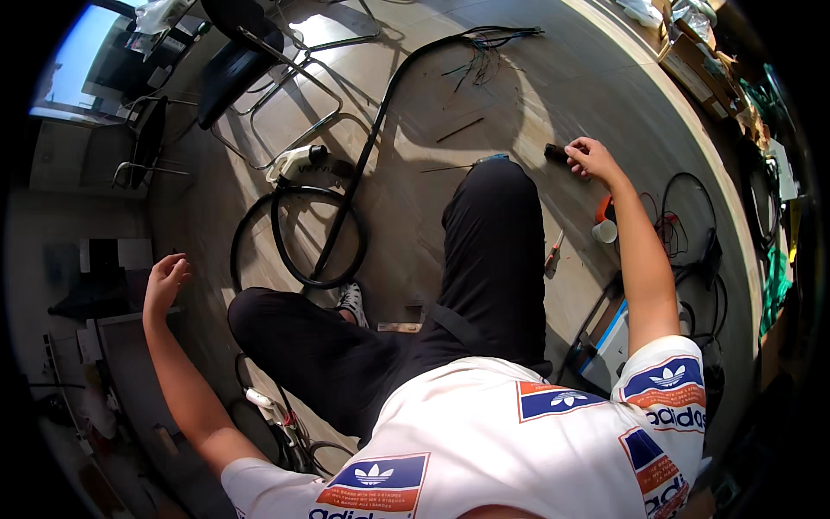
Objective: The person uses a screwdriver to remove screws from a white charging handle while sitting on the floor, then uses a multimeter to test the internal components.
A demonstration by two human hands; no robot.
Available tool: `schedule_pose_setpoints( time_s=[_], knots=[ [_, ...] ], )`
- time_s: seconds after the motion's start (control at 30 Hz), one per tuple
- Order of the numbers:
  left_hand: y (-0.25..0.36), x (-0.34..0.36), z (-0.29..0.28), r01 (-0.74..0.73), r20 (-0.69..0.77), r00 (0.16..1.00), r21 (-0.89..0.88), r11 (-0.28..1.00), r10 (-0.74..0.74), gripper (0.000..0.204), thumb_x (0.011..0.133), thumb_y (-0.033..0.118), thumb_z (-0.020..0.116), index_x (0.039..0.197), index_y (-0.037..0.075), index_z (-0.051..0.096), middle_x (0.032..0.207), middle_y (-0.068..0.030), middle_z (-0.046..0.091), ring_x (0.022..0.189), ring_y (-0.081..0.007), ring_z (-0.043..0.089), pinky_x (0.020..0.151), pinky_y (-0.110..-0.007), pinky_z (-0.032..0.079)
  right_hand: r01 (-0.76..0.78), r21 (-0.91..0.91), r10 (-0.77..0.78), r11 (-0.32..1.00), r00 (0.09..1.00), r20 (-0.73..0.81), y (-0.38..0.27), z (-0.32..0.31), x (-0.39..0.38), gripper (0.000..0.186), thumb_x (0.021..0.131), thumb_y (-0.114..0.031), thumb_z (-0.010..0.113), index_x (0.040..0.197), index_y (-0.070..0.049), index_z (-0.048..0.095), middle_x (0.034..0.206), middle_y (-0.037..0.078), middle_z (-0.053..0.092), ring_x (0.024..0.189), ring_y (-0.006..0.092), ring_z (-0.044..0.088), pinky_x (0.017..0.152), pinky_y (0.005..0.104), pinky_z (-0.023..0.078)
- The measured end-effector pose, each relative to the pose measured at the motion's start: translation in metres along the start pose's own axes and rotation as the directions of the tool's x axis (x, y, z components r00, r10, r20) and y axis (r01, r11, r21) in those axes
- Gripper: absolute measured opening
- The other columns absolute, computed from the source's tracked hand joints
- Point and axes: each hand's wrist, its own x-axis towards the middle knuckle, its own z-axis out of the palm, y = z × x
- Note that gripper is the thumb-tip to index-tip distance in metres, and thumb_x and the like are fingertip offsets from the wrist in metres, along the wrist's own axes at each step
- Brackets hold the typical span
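My right hand (pixel 592 162) is out past my raised right knee, its thumb and fingers closed on a short dark cylindrical piece (pixel 556 153); what it is exactly cannot be made out. Off to the left, my left hand (pixel 166 281) hangs in the air with loosely bent fingers and nothing visible in them. A thick black cable (pixel 378 121) runs across the floor, coiled in front of my left knee. At the coil lies a white and black charging plug (pixel 298 163). The cable's far end is stripped into several dark cores (pixel 519 32) and thin coloured wires (pixel 481 65).
A screwdriver (pixel 553 251), an orange object (pixel 604 208) and a white roll or cup (pixel 604 232) lie right of my right leg. A thin dark rod (pixel 460 130) is farther out. Metal-legged chairs (pixel 285 104) stand far left; cardboard boxes (pixel 696 73) far right.
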Motion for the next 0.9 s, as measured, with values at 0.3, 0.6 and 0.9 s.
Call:
schedule_pose_setpoints(
  time_s=[0.3,0.6,0.9],
  knots=[
    [-0.036,0.003,-0.025,0.08,-0.063,0.994,-0.072,0.994,-0.084,0.04,0.1,0.036,0.062,0.128,0.008,0.062,0.101,-0.0021,0.071,0.084,-0.0093,0.068,0.065,-0.023,0.045,-0.499,0.48,0.558,0.722,0.83,0.023,0.23,0.103,-0.152,0.028,0.098,-0.033,0.064,0.106,-0.006,0.06,0.083,0.005,0.065,0.062,0.0124,0.063,0.05,0.025,0.049],
    [0.026,0.112,0.031,0.039,0.15,0.988,0.045,0.998,-0.045,0.037,0.1,0.03,0.061,0.128,0.006,0.062,0.099,-0.0017,0.069,0.08,-0.01,0.066,0.065,-0.026,0.048,-0.713,0.388,0.719,0.585,0.677,0.16,0.29,0.17,-0.203,0.024,0.095,-0.028,0.066,0.103,-0.007,0.059,0.076,0.004,0.065,0.057,0.0138,0.062,0.047,0.0279,0.046],
    [0.059,0.288,0.196,-0.187,0.478,0.873,0.158,0.97,0.09,0.04,0.094,0.023,0.067,0.123,-0.004,0.063,0.092,-0.0086,0.07,0.075,-0.0135,0.067,0.063,-0.027,0.048,-0.658,0.371,0.728,0.656,0.681,-0.078,0.272,0.153,-0.15,0.029,0.09,-0.027,0.071,0.107,-0.005,0.063,0.08,0.006,0.069,0.068,0.0179,0.067,0.06,0.0355,0.053]
  ],
)
